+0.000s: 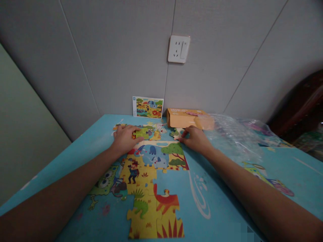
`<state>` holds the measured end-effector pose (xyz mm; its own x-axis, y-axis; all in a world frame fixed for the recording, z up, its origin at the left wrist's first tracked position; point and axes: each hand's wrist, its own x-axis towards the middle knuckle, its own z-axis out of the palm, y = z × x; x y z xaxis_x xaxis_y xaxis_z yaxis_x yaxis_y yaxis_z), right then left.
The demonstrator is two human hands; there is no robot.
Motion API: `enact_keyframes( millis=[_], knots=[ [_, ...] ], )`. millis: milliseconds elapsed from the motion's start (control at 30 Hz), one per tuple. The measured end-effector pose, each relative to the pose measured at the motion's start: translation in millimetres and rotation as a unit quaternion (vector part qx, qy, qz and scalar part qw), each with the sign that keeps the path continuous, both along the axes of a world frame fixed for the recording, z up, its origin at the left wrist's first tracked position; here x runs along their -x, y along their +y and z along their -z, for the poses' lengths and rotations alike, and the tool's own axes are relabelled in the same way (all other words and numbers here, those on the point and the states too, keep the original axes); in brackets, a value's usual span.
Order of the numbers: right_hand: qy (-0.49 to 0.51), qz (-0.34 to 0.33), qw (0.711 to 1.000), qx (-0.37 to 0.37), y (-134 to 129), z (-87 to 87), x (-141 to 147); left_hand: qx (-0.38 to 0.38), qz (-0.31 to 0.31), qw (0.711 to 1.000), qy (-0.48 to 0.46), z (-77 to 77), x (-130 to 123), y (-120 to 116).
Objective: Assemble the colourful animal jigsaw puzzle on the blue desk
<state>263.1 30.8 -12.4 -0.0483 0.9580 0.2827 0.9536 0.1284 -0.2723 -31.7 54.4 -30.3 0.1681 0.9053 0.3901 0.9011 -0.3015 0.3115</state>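
Observation:
A partly joined jigsaw puzzle [143, 173] lies flat in front of me, with blue elephants, a figure in a hat and a green lizard on it. Beyond its far left edge, my left hand [125, 137] grips a green puzzle piece [143, 133] between thumb and fingers. My right hand [195, 138] pinches a green and cream puzzle piece [176, 133] beyond the puzzle's far right corner. Between the hands lie loose pieces [156, 134], partly overlapping, so their edges are hard to separate.
A reference picture card [148, 107] leans on the wall behind the pieces. Right of it lies an orange box [185, 119], with crumpled clear plastic [232, 134] beside it. The blue tablecloth [214, 201] has cartoon prints. A socket [178, 49] is on the wall.

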Motion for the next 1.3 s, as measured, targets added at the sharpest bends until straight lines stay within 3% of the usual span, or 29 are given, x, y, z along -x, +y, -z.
enact_keyframes(
  millis=[167,267,367,467,567,667,733,933,1300],
  knots=[
    [0.13,0.031,0.989,-0.056,-1,-0.8,3,-0.001,0.003,1.0,-0.001,1.4,0,0],
    [0.214,0.016,0.973,-0.089,0,-0.1,3,-0.004,0.003,1.0,-0.001,2.8,0,1],
    [0.256,-0.026,0.957,-0.133,-5,-1.0,4,-0.007,0.006,1.0,-0.001,-0.3,0,1],
    [0.282,-0.126,0.943,-0.124,-15,-3.2,12,-0.079,0.033,0.996,-0.034,-11.3,-3,-7],
    [0.302,-0.227,0.924,-0.06,-29,-4.3,27,-0.12,0.128,0.98,-0.09,-22.2,-11,-22],
    [0.3,-0.266,0.916,0.011,-41,-3.9,43,-0.029,0.283,0.955,-0.083,-22.6,-20,-35],
    [0.294,-0.271,0.916,0.026,-44,-3.5,49,0.028,0.338,0.938,-0.066,-18.1,-24,-39],
    [0.266,-0.278,0.922,0.044,-42,-3.3,43,0.049,0.342,0.937,-0.053,-8.8,-23,-36],
    [0.264,-0.28,0.923,0.03,-42,-3.7,41,0.035,0.354,0.933,-0.061,-9.5,-24,-37]
  ],
)
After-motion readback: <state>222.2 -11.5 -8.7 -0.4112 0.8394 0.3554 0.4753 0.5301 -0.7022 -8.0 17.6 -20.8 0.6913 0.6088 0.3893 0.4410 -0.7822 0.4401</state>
